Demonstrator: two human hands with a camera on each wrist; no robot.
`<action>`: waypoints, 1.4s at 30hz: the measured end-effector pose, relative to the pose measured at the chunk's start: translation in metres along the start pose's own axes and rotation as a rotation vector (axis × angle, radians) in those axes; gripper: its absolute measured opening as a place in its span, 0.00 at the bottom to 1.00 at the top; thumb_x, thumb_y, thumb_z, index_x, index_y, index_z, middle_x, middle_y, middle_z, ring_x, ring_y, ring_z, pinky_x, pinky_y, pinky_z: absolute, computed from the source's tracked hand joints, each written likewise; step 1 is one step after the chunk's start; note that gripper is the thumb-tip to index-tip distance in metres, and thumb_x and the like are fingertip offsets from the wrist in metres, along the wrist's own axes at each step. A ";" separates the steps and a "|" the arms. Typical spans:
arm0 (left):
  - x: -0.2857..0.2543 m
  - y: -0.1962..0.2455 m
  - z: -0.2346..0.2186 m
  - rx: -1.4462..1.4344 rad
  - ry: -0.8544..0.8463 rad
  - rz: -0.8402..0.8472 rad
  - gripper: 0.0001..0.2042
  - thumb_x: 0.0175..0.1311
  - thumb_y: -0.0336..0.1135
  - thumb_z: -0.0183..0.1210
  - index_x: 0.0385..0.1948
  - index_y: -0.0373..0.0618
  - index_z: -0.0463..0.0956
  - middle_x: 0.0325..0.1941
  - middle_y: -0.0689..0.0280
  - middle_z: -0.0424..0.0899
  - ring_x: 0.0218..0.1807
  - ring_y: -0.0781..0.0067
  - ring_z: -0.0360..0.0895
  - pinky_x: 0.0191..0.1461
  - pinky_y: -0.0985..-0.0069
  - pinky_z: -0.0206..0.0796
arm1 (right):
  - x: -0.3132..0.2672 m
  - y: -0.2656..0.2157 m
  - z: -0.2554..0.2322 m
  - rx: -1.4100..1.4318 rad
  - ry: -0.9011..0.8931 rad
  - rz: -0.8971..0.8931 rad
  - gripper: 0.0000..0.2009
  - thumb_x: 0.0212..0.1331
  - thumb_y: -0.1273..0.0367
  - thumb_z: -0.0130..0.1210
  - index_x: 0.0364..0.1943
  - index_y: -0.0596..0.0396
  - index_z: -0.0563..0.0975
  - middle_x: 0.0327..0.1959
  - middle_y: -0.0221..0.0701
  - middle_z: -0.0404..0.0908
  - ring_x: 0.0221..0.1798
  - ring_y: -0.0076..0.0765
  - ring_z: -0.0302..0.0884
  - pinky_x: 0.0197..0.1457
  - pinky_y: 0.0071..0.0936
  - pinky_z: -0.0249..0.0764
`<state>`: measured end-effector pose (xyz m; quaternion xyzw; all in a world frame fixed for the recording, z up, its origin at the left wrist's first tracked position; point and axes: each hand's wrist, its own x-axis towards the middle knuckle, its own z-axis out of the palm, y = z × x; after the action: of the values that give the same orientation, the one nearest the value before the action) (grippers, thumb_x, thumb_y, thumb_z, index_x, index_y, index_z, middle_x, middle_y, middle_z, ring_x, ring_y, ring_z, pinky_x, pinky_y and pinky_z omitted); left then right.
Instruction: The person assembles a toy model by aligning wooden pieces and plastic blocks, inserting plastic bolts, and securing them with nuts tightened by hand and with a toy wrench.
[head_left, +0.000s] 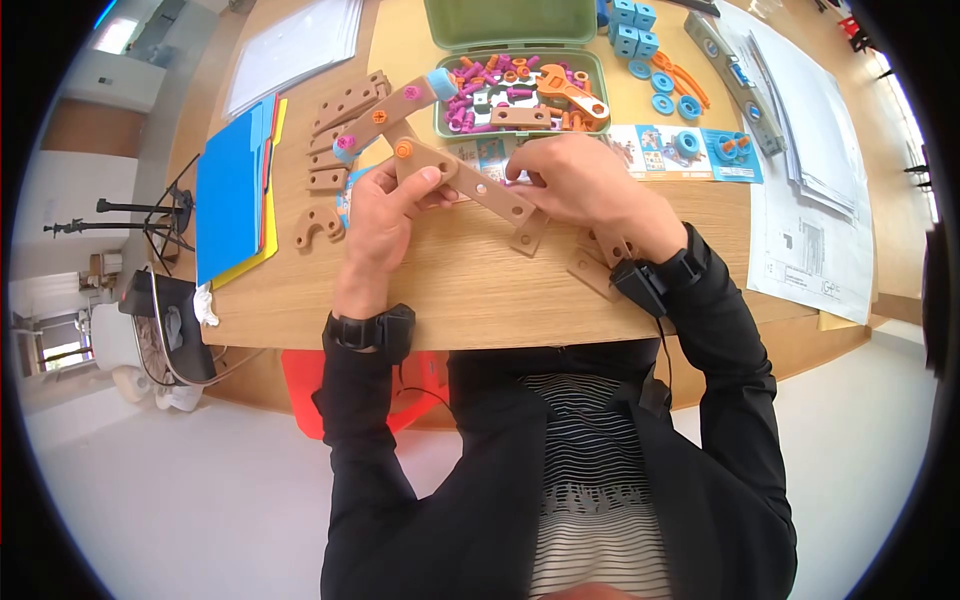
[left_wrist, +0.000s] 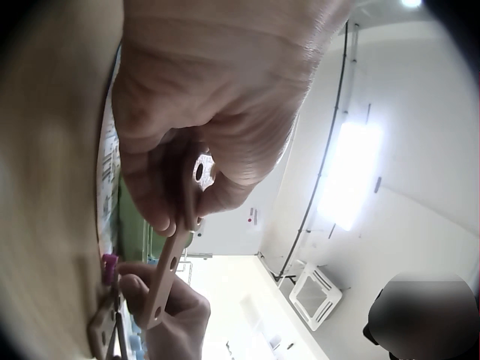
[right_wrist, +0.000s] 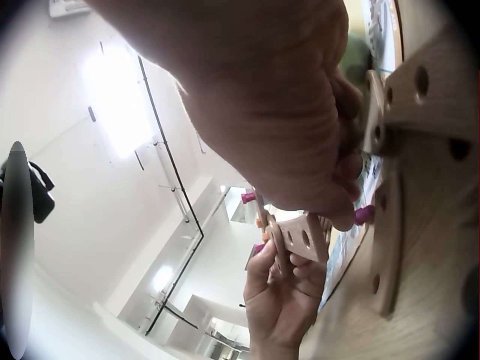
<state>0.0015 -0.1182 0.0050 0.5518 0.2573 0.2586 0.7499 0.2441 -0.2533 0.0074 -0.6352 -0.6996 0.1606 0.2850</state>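
My left hand [head_left: 380, 220] pinches a brown perforated strip [head_left: 485, 188] near its upper end, between thumb and fingers. This strip joins an assembly of brown strips fastened with an orange bolt [head_left: 403, 149] and pink bolts, with light blue pieces [head_left: 441, 84] at two ends. My right hand [head_left: 590, 180] has its fingers curled close beside the strip's lower end. At its fingertips is a purple bolt [right_wrist: 364, 215], pinched there; the fingers partly hide it. A shorter brown strip [head_left: 527, 236] lies under that end, and further brown strips [head_left: 595, 275] lie beneath the right wrist.
Behind the hands stands an open green box [head_left: 603, 95] of bolts and an orange wrench [head_left: 572, 88]. Loose brown strips [head_left: 327, 180] and a blue folder [head_left: 232, 195] lie left. Light blue cubes [head_left: 630, 40], rings and a level [head_left: 735, 80] sit right. Picture sheets [head_left: 625, 150] lie before the box.
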 end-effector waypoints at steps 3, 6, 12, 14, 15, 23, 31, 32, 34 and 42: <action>-0.001 0.002 -0.001 0.025 -0.014 -0.008 0.11 0.74 0.31 0.64 0.49 0.32 0.83 0.45 0.58 0.91 0.43 0.69 0.89 0.51 0.73 0.81 | 0.003 -0.003 0.008 -0.047 -0.021 -0.027 0.10 0.60 0.64 0.67 0.39 0.55 0.84 0.36 0.41 0.88 0.43 0.55 0.87 0.46 0.48 0.82; -0.001 0.003 -0.001 0.019 -0.011 -0.018 0.11 0.74 0.31 0.64 0.49 0.32 0.84 0.45 0.58 0.91 0.43 0.69 0.89 0.50 0.74 0.81 | 0.005 -0.007 0.010 -0.061 -0.017 -0.017 0.10 0.60 0.65 0.66 0.36 0.57 0.82 0.35 0.41 0.87 0.42 0.55 0.86 0.45 0.49 0.81; -0.003 0.003 0.000 -0.033 -0.039 -0.022 0.11 0.74 0.31 0.64 0.49 0.32 0.84 0.46 0.58 0.90 0.44 0.69 0.88 0.49 0.73 0.81 | 0.007 -0.004 0.002 0.034 0.066 -0.014 0.09 0.62 0.68 0.65 0.42 0.57 0.83 0.33 0.40 0.86 0.35 0.50 0.85 0.40 0.43 0.80; -0.004 0.002 0.002 -0.043 -0.051 -0.025 0.11 0.74 0.31 0.64 0.49 0.31 0.84 0.46 0.58 0.90 0.44 0.69 0.88 0.49 0.72 0.81 | 0.008 -0.004 -0.004 0.365 0.138 0.125 0.08 0.68 0.68 0.65 0.44 0.59 0.83 0.29 0.31 0.84 0.29 0.31 0.82 0.35 0.33 0.78; -0.004 0.002 0.004 -0.045 -0.070 -0.034 0.11 0.74 0.32 0.64 0.49 0.31 0.84 0.47 0.58 0.90 0.45 0.69 0.88 0.49 0.72 0.80 | 0.009 -0.005 -0.005 0.363 0.134 0.125 0.08 0.68 0.68 0.65 0.44 0.59 0.83 0.29 0.31 0.84 0.29 0.31 0.82 0.35 0.33 0.78; -0.007 0.005 0.014 -0.012 -0.114 -0.030 0.13 0.74 0.33 0.64 0.51 0.31 0.83 0.48 0.58 0.90 0.45 0.70 0.88 0.50 0.72 0.81 | 0.014 -0.018 0.005 1.011 0.130 0.184 0.11 0.78 0.65 0.59 0.51 0.59 0.84 0.35 0.23 0.84 0.34 0.14 0.78 0.36 0.15 0.73; -0.008 0.004 0.017 0.024 -0.152 0.006 0.13 0.74 0.32 0.64 0.53 0.31 0.82 0.49 0.57 0.89 0.46 0.66 0.88 0.52 0.69 0.80 | 0.009 -0.031 0.007 1.417 -0.032 0.454 0.15 0.79 0.62 0.58 0.50 0.62 0.83 0.39 0.28 0.86 0.36 0.17 0.81 0.41 0.19 0.77; -0.008 0.004 0.018 0.024 -0.152 0.006 0.13 0.74 0.32 0.64 0.53 0.31 0.82 0.49 0.57 0.89 0.46 0.66 0.88 0.52 0.69 0.80 | 0.009 -0.032 0.006 1.429 -0.067 0.467 0.15 0.79 0.61 0.58 0.50 0.63 0.83 0.39 0.28 0.87 0.36 0.18 0.81 0.42 0.19 0.77; -0.008 0.005 0.019 0.011 -0.146 0.022 0.13 0.73 0.30 0.65 0.52 0.30 0.83 0.48 0.57 0.90 0.46 0.68 0.88 0.53 0.70 0.82 | 0.009 -0.028 0.012 1.431 -0.052 0.488 0.15 0.79 0.61 0.58 0.49 0.62 0.84 0.38 0.28 0.87 0.35 0.18 0.80 0.41 0.18 0.76; -0.007 0.001 0.019 0.044 -0.116 0.016 0.13 0.72 0.29 0.66 0.53 0.30 0.83 0.49 0.57 0.90 0.46 0.67 0.89 0.53 0.70 0.82 | 0.010 -0.025 0.011 0.973 -0.002 0.393 0.15 0.78 0.60 0.58 0.40 0.58 0.87 0.30 0.22 0.83 0.33 0.15 0.74 0.37 0.20 0.70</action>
<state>0.0091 -0.1360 0.0115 0.5842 0.2146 0.2264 0.7493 0.2170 -0.2458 0.0154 -0.5483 -0.4121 0.5180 0.5111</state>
